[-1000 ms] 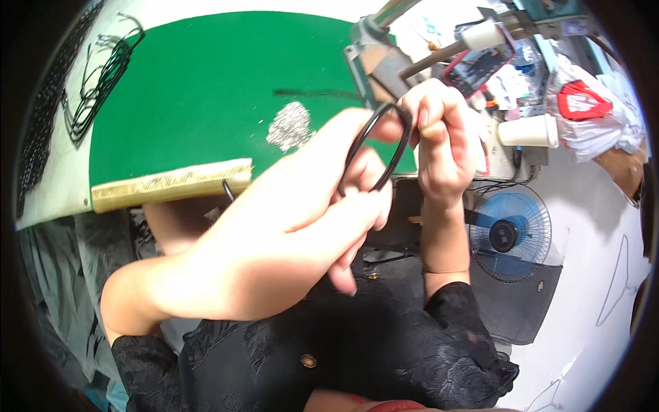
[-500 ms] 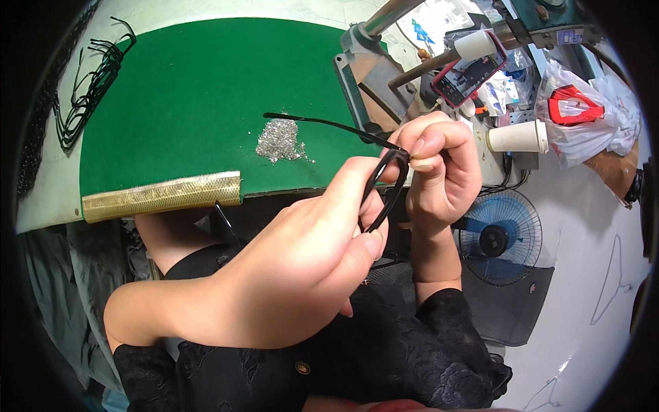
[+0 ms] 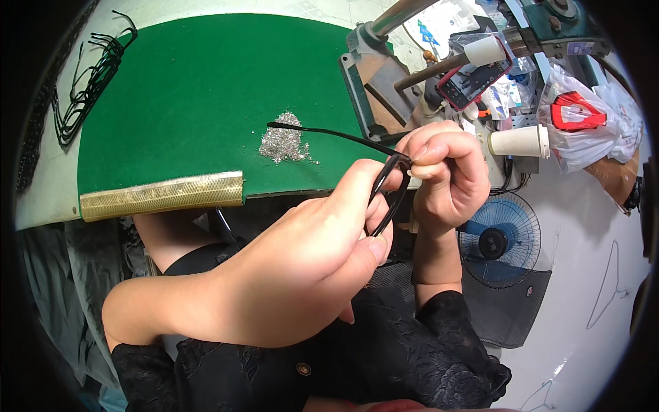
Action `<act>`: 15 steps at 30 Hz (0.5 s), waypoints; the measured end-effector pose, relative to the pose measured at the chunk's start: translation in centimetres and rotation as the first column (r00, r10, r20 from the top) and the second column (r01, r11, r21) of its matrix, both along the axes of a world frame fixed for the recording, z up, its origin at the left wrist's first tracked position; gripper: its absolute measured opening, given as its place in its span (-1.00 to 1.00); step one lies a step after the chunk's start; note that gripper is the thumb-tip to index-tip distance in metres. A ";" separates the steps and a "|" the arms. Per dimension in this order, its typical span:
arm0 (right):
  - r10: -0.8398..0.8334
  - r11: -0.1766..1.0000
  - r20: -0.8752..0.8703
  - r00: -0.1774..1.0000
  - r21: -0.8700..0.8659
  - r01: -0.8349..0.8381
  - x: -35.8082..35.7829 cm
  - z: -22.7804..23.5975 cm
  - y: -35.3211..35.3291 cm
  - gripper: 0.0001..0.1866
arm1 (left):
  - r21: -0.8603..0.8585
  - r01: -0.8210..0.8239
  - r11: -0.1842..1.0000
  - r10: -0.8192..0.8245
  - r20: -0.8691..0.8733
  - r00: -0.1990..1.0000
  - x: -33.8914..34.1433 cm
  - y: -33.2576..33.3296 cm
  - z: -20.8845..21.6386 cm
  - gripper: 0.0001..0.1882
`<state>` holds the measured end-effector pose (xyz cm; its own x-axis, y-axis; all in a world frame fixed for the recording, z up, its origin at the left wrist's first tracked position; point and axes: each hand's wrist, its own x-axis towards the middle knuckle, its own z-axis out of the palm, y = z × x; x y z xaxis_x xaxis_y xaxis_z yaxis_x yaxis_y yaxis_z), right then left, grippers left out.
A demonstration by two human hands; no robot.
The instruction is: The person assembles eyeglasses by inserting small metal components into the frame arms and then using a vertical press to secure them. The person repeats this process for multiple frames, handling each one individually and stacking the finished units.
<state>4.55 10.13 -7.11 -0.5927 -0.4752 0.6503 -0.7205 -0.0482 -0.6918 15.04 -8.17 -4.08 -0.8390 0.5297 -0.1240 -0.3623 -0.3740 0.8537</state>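
A black eyeglass frame is held up in front of the table edge, its long temple pointing left above a pile of tiny silvery metal pieces. My left hand is closed round the rims, thumb below and fingers partly hidden behind. At the corner where temple meets front, my right hand pinches with thumb and forefinger. Whether a small piece sits in that pinch is too small to tell.
The green mat carries a gold patterned strip along its near edge. Black temples lie bundled at far left. A metal machine stand, a phone, a white cup and a fan stand at right.
Both hands and the eyeglass frame sit slightly farther right and lower, with the view itself shifted a little. The grip on the frame looks the same.
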 end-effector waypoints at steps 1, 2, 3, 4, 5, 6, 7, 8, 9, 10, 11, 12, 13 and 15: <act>-0.001 1.000 0.006 1.000 -0.002 0.001 0.0 0.0 0.0 -0.80 | 0.021 0.002 1.000 -0.002 0.009 1.000 -0.1 0.0 -0.1 -0.48; 0.006 1.000 0.032 0.999 -0.019 -0.005 0.0 -0.1 -0.1 -0.79 | 0.041 0.003 0.999 -0.004 0.018 1.000 -0.1 0.0 -0.1 -0.48; 0.012 0.999 0.057 0.998 -0.037 -0.010 0.0 -0.3 0.0 -0.79 | 0.082 0.002 0.997 -0.006 0.051 0.999 -0.2 0.0 -0.1 -0.48; 0.018 0.998 0.082 0.996 -0.055 -0.014 0.0 -0.4 -0.1 -0.78 | 0.123 0.000 0.992 -0.010 0.084 0.996 -0.3 -0.1 0.1 -0.48; 0.036 0.997 0.111 0.993 -0.077 -0.027 0.0 -0.5 -0.2 -0.77 | 0.164 -0.003 0.987 -0.016 0.116 0.993 -0.4 -0.1 0.1 -0.48; 0.057 0.994 0.139 0.989 -0.101 -0.043 0.1 -0.5 -0.3 -0.76 | 0.209 -0.015 0.978 -0.015 0.144 0.989 -0.4 -0.1 0.2 -0.48; 0.078 0.990 0.166 0.983 -0.125 -0.058 0.1 -0.6 -0.4 -0.75 | 0.254 -0.029 0.967 -0.016 0.172 0.985 -0.4 -0.1 0.2 -0.48; 0.094 0.988 0.162 0.982 -0.134 -0.072 0.0 -0.6 -0.5 -0.74 | 0.298 -0.043 0.954 -0.018 0.200 0.980 -0.4 -0.2 0.3 -0.48; 0.106 0.987 0.159 0.982 -0.139 -0.084 -0.1 -0.6 -0.4 -0.74 | 0.284 -0.046 0.958 -0.016 0.210 0.978 -0.5 -0.3 0.5 -0.48; 0.118 0.985 0.156 0.981 -0.145 -0.096 -0.1 -0.6 -0.4 -0.74 | 0.288 -0.043 0.957 -0.017 0.206 0.978 -0.6 -0.3 0.5 -0.48; 0.112 0.985 0.135 0.984 -0.146 -0.092 -0.2 -0.6 -0.4 -0.74 | 0.292 -0.042 0.956 -0.019 0.201 0.979 -0.6 -0.3 0.5 -0.48; 0.107 0.985 0.115 0.988 -0.147 -0.089 -0.3 -0.6 -0.4 -0.75 | 0.295 -0.041 0.955 -0.019 0.198 0.980 -0.6 -0.3 0.5 -0.49; 0.102 0.985 0.095 0.990 -0.148 -0.087 -0.4 -0.6 -0.4 -0.76 | 0.309 -0.042 0.950 -0.020 0.195 0.981 -0.6 -0.3 0.5 -0.49; 0.105 0.986 0.049 0.993 -0.137 -0.097 -0.6 -0.5 -0.4 -0.77 | 0.336 -0.043 0.941 -0.022 0.189 0.982 -0.6 -0.4 0.5 -0.48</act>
